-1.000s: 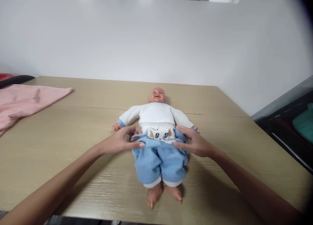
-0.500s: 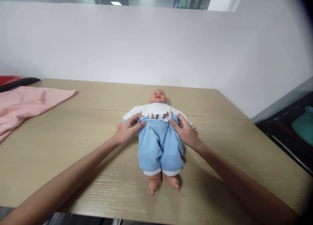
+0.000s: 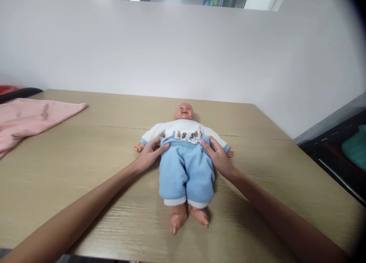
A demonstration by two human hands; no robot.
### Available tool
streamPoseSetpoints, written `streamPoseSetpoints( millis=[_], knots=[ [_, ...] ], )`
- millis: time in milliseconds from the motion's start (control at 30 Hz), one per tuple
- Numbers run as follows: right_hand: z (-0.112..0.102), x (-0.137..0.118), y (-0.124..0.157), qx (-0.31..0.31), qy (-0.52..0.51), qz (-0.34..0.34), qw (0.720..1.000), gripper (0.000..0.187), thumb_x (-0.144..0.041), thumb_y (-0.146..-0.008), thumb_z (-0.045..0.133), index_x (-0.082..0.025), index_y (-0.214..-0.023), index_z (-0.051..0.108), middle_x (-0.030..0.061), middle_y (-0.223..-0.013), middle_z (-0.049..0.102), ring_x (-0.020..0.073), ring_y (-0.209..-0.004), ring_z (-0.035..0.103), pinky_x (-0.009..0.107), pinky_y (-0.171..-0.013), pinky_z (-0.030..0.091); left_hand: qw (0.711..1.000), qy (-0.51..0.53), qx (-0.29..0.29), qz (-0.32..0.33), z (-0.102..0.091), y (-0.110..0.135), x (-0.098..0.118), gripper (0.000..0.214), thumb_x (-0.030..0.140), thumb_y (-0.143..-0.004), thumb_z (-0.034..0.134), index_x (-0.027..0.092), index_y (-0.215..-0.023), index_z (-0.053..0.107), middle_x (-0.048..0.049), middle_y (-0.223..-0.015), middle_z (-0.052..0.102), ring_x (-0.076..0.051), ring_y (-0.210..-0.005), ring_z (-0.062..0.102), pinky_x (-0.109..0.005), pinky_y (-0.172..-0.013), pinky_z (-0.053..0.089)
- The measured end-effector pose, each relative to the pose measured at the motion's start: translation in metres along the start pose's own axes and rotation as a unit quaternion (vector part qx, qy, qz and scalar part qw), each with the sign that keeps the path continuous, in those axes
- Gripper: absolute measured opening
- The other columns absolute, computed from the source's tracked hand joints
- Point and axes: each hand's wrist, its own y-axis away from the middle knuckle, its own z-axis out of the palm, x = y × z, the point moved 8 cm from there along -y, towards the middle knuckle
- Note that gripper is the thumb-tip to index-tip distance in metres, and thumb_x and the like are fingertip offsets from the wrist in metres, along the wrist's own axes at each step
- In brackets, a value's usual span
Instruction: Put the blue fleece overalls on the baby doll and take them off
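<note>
Here's the table [image 3: 100, 156] first, the broad flat support for everything, and lying face up on it, a dressed baby doll [image 3: 185, 152], feet towards the person, which puts its waist in easy reach of both arms. Off to the doll's left as we look, a pink cloth [image 3: 31, 116] is spread well apart, leaving the working side free. Onto the clothes: blue fleece trousers [image 3: 174, 173] cover the doll's legs and belly, their top edge lapping over the white sweater [image 3: 183, 125]. And look at the hands! Left hand [image 3: 150, 152] and right hand [image 3: 219, 156] flank the doll's waist at matching height, fingers closed on the trousers' top edge, thumbs in front; the other fingertips are hidden. That even, two-sided grip probably keeps the waistband level. Between them sits a little white panel [image 3: 188, 135] with embroidered eyes, centred on the doll's middle, untouched and facing up.
</note>
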Motion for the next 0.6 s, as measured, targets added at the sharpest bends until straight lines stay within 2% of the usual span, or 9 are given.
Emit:
streamPoseSetpoints(
  millis=[67, 133, 167, 233, 300, 367, 467, 600],
  knots=[
    [0.001, -0.011, -0.003, 0.020, 0.005, -0.023, 1.000, 0.034, -0.060, -0.107, 0.063, -0.028, -0.095, 0.058, 0.0003, -0.093, 0.057, 0.0233, -0.092, 0.056, 0.036, -0.093, 0.049, 0.998, -0.004, 0.043, 0.045, -0.002, -0.005, 0.012, 0.037, 0.058, -0.100, 0.074, 0.023, -0.109, 0.067, -0.0054, -0.111, 0.065, -0.024, -0.106, 0.059, -0.034, -0.093, 0.048],
    [0.000, -0.026, -0.008, 0.041, 0.049, -0.062, 0.996, 0.033, -0.058, -0.108, 0.062, -0.028, -0.094, 0.057, 0.0013, -0.095, 0.057, 0.0239, -0.094, 0.055, 0.037, -0.093, 0.047, 0.993, -0.040, 0.060, 0.092, -0.001, -0.012, 0.025, 0.036, 0.056, -0.097, 0.077, 0.022, -0.105, 0.069, -0.0091, -0.125, 0.065, -0.027, -0.122, 0.057, -0.037, -0.106, 0.046],
    [0.000, -0.033, -0.011, 0.046, 0.069, -0.077, 0.994, 0.032, -0.057, -0.108, 0.062, -0.028, -0.094, 0.058, 0.0018, -0.096, 0.058, 0.0243, -0.095, 0.056, 0.037, -0.093, 0.047, 0.992, -0.050, 0.055, 0.102, 0.000, -0.016, 0.030, 0.035, 0.056, -0.096, 0.078, 0.022, -0.102, 0.069, -0.0094, -0.126, 0.065, -0.027, -0.124, 0.057, -0.037, -0.108, 0.045],
    [0.001, -0.037, -0.019, 0.039, 0.089, -0.085, 0.992, 0.031, -0.056, -0.108, 0.061, -0.028, -0.097, 0.058, 0.0011, -0.093, 0.057, 0.0243, -0.093, 0.056, 0.037, -0.090, 0.046, 0.996, -0.030, 0.033, 0.082, 0.004, -0.026, 0.030, 0.038, 0.056, -0.096, 0.079, 0.021, -0.097, 0.066, -0.0064, -0.113, 0.065, -0.024, -0.109, 0.060, -0.034, -0.097, 0.048],
    [0.002, -0.031, -0.028, 0.023, 0.097, -0.063, 0.993, 0.032, -0.058, -0.106, 0.063, -0.028, -0.098, 0.057, -0.0021, -0.084, 0.053, 0.0231, -0.083, 0.053, 0.036, -0.082, 0.044, 0.999, 0.020, 0.029, 0.030, 0.003, -0.032, 0.021, 0.041, 0.059, -0.096, 0.079, 0.022, -0.099, 0.061, -0.0008, -0.094, 0.060, -0.019, -0.087, 0.056, -0.031, -0.079, 0.045],
    [0.002, -0.017, -0.034, 0.005, 0.101, -0.028, 0.995, 0.038, -0.063, -0.102, 0.068, -0.028, -0.095, 0.057, -0.0042, -0.078, 0.050, 0.0219, -0.077, 0.051, 0.035, -0.077, 0.042, 0.998, 0.052, 0.042, -0.019, -0.001, -0.034, 0.008, 0.046, 0.062, -0.095, 0.078, 0.022, -0.102, 0.059, 0.0023, -0.085, 0.057, -0.016, -0.076, 0.051, -0.030, -0.069, 0.039],
    [-0.002, 0.007, -0.034, -0.024, 0.086, 0.016, 0.996, 0.049, -0.072, -0.096, 0.070, -0.026, -0.085, 0.058, -0.0029, -0.078, 0.055, 0.0219, -0.079, 0.054, 0.035, -0.077, 0.042, 0.998, 0.007, 0.044, -0.051, -0.008, -0.028, -0.007, 0.049, 0.067, -0.096, 0.075, 0.020, -0.101, 0.063, 0.0012, -0.086, 0.059, -0.017, -0.076, 0.051, -0.031, -0.069, 0.038],
    [-0.008, 0.025, -0.017, -0.019, 0.048, 0.044, 0.998, 0.049, -0.072, -0.091, 0.075, -0.026, -0.078, 0.062, 0.0005, -0.081, 0.062, 0.0256, -0.085, 0.059, 0.040, -0.087, 0.048, 0.996, -0.084, 0.006, -0.020, -0.012, -0.020, -0.010, 0.047, 0.065, -0.098, 0.072, 0.019, -0.094, 0.066, 0.0003, -0.090, 0.061, -0.019, -0.084, 0.053, -0.032, -0.077, 0.042]
  ],
)
